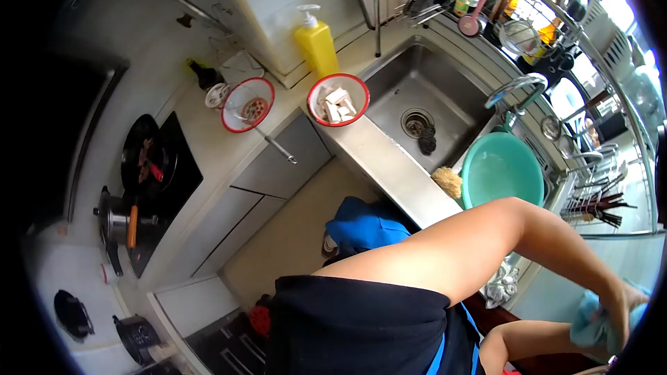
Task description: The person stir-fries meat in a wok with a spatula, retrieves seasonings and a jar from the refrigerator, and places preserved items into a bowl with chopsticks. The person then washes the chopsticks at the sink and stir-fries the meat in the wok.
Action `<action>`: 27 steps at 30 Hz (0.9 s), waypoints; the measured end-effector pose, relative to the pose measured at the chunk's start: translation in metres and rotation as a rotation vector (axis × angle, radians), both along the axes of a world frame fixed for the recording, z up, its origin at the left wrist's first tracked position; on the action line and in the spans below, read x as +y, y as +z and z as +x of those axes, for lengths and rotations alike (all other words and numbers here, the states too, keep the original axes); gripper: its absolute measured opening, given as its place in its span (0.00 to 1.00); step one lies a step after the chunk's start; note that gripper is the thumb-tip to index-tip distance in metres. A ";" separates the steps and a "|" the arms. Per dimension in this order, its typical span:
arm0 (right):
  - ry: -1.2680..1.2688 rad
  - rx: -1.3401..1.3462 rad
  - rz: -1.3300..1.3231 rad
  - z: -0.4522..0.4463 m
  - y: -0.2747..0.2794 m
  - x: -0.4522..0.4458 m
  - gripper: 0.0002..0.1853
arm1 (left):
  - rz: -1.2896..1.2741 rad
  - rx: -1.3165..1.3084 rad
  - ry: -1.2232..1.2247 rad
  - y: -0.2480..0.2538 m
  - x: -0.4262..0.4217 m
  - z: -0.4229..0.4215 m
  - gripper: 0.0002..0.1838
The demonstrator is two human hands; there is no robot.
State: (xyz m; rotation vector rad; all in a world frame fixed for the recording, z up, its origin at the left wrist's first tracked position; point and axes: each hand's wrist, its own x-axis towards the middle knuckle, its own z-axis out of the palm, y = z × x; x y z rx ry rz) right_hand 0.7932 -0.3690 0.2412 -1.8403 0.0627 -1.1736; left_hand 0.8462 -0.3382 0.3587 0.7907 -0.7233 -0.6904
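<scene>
At the far right edge, my left hand (623, 305) is closed round a light blue cloth (592, 321). My right forearm reaches in from below towards the same cloth. The cloth and the frame edge hide my right hand, so its fingers cannot be made out. Above my bent left arm, a green basin (503, 170) holding water stands by the sink (431, 76), with a tan sponge (447, 182) beside it.
A red-rimmed bowl (338, 100) of white pieces sits on the sink's left edge, near a yellow pump bottle (317, 45). Further left are a strainer over another red-rimmed bowl (248, 104), a pan (144, 155) and a pot (114, 219). Wire racks (636, 180) run along the right.
</scene>
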 end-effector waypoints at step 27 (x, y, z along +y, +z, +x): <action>1.884 0.138 -0.970 -0.135 -0.165 0.275 0.12 | 0.634 -1.278 1.773 -0.101 0.251 -0.193 0.20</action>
